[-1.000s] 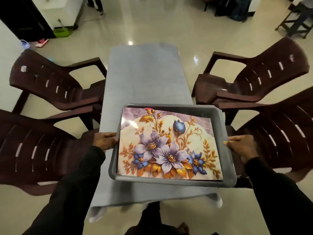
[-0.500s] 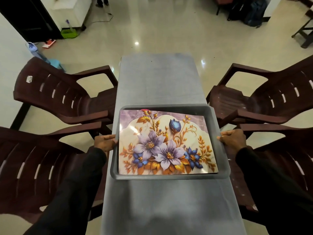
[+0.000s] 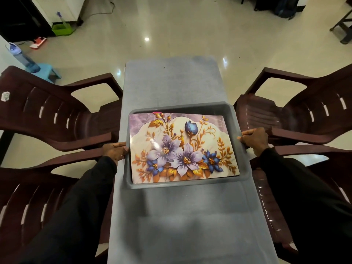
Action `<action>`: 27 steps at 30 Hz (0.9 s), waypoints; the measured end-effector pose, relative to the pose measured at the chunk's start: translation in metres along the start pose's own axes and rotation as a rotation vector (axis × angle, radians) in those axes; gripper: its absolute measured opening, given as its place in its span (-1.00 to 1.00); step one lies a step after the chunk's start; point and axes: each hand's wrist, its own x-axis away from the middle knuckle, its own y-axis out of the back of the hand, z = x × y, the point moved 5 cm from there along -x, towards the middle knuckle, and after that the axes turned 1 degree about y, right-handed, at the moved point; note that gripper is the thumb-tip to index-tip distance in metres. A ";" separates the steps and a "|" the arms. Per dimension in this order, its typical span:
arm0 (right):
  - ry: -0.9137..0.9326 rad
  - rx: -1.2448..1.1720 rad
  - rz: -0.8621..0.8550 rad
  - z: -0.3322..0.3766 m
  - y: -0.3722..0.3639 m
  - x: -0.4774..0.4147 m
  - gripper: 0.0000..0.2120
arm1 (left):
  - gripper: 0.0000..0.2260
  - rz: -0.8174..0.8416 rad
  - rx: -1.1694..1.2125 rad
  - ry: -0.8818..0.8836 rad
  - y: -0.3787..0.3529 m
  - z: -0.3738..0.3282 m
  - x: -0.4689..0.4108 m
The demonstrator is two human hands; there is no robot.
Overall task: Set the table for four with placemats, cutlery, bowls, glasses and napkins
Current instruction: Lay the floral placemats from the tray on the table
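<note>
A person stands at the near end of a long grey-covered tabletop (image 3: pixel 171 82) and holds a grey tray (image 3: pixel 186 184) level across its middle. The left hand (image 3: pixel 115 152) grips the tray's left rim and the right hand (image 3: pixel 254 139) grips the right rim, fingers curled over each edge. One grip per side likely balances the load so nothing slides. The tray spans nearly the whole width, and its right rim reaches past the tabletop's right edge. Whether it already rests on the cloth or hangs just above it cannot be told.

A floral placemat (image 3: pixel 182 147) lies flat in the tray and covers most of its floor. Something pink (image 3: pixel 157 112) peeks from under its far edge. Cutlery, bowls, glasses and napkins are not visible.

Four dark plastic chairs flank the long edges, two on the left (image 3: pixel 57 111) and two on the right (image 3: pixel 295 111), which marks where the four settings should go. Judging by this, laying out has not yet begun.
</note>
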 end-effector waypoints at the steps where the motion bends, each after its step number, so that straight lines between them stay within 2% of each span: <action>1: -0.001 -0.014 0.003 0.004 -0.004 -0.004 -0.87 | -0.81 -0.003 -0.003 -0.001 -0.001 -0.003 -0.006; 3: -0.002 -0.040 0.018 0.012 -0.012 -0.011 -0.85 | -0.89 0.001 0.010 -0.005 -0.003 -0.008 -0.016; 6: 0.008 -0.057 0.049 0.017 -0.026 -0.020 -0.83 | -0.88 -0.009 0.035 -0.017 -0.005 -0.014 -0.028; 10: 0.015 -0.074 0.059 0.017 -0.038 -0.030 -0.89 | -0.74 0.026 0.066 -0.018 -0.009 -0.019 -0.036; 13: 0.023 -0.071 0.066 0.014 -0.045 -0.040 -0.86 | -0.74 0.014 0.062 -0.011 -0.009 -0.018 -0.044; 16: 0.010 -0.081 0.081 0.009 -0.051 -0.047 -0.90 | -0.82 0.016 0.072 0.009 -0.011 -0.014 -0.048; 20: 0.015 -0.090 0.081 0.006 -0.054 -0.051 -0.82 | -0.81 -0.020 0.073 0.005 -0.009 -0.011 -0.056; 24: 0.036 -0.053 0.104 0.008 -0.053 -0.048 -0.80 | -0.87 -0.046 0.078 -0.009 -0.009 -0.006 -0.060; 27: 0.076 0.018 0.100 0.015 -0.052 -0.043 -0.84 | -0.82 -0.048 0.070 -0.039 -0.007 -0.003 -0.059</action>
